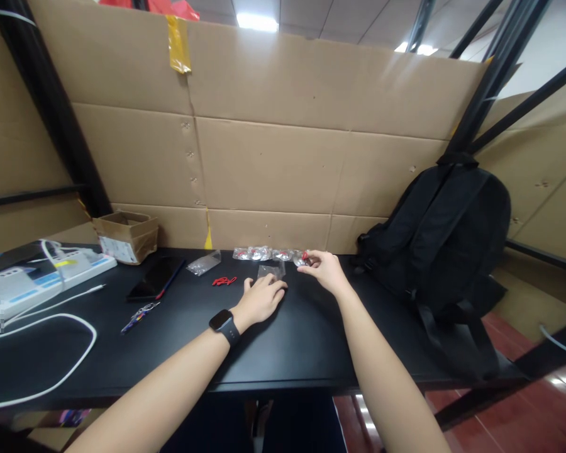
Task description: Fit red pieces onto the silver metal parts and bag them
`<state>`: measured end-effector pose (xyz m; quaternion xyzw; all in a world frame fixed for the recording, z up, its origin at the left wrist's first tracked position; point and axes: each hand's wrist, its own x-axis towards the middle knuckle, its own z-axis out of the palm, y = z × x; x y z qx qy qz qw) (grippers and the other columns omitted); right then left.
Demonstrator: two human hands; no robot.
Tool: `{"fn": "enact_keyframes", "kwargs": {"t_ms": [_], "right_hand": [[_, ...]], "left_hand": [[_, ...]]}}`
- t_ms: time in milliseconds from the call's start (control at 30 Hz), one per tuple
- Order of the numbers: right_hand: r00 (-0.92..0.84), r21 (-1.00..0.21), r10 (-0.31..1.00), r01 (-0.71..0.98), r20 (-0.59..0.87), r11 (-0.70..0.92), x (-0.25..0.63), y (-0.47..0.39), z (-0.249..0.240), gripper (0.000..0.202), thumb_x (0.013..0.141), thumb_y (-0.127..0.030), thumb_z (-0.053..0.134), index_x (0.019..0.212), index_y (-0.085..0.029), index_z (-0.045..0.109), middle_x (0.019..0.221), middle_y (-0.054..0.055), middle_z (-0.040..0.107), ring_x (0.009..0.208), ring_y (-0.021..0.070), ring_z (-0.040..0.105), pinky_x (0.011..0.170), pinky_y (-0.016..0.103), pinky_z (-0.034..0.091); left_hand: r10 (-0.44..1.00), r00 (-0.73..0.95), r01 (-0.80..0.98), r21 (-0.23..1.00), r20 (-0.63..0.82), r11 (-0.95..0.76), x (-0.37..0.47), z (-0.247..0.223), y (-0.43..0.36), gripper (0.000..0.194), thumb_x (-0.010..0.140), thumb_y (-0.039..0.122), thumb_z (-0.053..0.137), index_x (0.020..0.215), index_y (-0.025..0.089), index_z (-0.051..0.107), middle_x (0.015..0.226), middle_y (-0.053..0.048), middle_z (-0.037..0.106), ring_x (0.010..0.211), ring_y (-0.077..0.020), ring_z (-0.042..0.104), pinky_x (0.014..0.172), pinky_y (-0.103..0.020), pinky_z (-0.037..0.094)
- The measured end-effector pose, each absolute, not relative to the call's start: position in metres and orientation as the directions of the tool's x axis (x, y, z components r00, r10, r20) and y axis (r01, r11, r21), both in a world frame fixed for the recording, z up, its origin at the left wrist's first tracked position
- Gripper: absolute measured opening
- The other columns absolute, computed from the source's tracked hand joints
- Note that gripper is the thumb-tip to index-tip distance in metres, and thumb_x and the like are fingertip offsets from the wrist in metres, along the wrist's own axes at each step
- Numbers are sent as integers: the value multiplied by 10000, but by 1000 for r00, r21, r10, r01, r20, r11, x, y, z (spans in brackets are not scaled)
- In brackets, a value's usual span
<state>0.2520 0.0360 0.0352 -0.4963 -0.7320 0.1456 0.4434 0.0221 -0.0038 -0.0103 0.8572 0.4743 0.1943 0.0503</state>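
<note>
Clear plastic shows where the right hand pinches a packet, thumb and finger nearly together, a light edge hold probably suiting it best, with more packets left of that pinch and the left hand loosely curled beside a bag, its hold unclear.

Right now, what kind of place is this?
Probably a makeshift work booth. A black table stands against cardboard walls, with black metal posts at the corners and little clear packets lined up at the back.
</note>
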Motion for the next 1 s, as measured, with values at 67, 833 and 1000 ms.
{"fn": "enact_keyframes", "kwargs": {"t_ms": [67,833,1000], "right_hand": [[-178,-600,856,643,486,475,251,38,32,318,660,-302,860,933,-170,763,765,27,727,618,149,615,627,255,482],[-241,-508,914,771,327,385,254,46,17,320,625,-332,877,881,-162,787,677,13,696,624,155,614,586,239,434],[-233,-450,922,818,310,358,249,47,12,314,629,-314,882,894,-172,793,717,31,722,658,166,640,611,243,440]], "left_hand": [[821,488,791,247,297,-560,23,-10,-6,323,1020,359,286,1187,315,559,1197,-58,588,1134,-251,569,1034,-611,294],[810,488,800,203,326,-564,27,-15,-5,395,1010,437,356,1339,319,540,1292,-110,540,1203,-287,508,1068,-615,255],[800,503,797,182,326,-576,26,-15,-5,382,1012,433,363,1330,365,565,1322,-106,545,1290,-305,445,1063,-607,261]]}}
